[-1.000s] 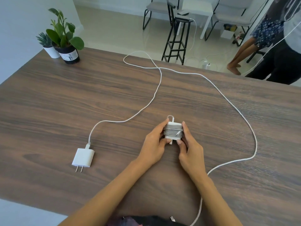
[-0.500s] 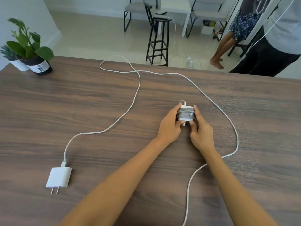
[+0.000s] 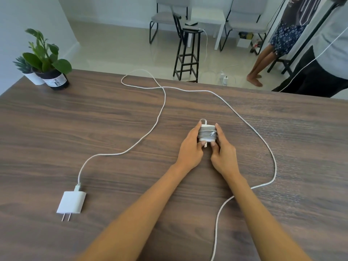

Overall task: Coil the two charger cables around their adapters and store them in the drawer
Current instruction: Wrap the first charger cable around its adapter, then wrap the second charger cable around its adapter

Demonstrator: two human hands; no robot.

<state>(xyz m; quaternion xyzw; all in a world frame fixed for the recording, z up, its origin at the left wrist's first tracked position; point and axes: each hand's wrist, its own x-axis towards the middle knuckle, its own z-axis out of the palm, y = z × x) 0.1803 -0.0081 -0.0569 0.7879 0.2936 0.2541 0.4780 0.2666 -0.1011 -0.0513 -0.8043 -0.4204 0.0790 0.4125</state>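
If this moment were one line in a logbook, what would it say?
left hand + right hand: hold wrapped charger on table | second adapter: uncoiled cable | drawer: unseen

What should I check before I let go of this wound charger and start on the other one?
1. Wound charger coiled tight, no loose turns: ok.
2. Its cable end tucked into the coil: ok; the plug tip lies across the wraps.
3. Grip: ok. The left hand and right hand both hold it on the table.
4. Second adapter within reach, prongs toward you: ok.
5. Loose cable free of knots: cannot tell; it crosses itself once near the far edge and runs off the near edge.
6. Drawer located: cannot tell; none is in view.
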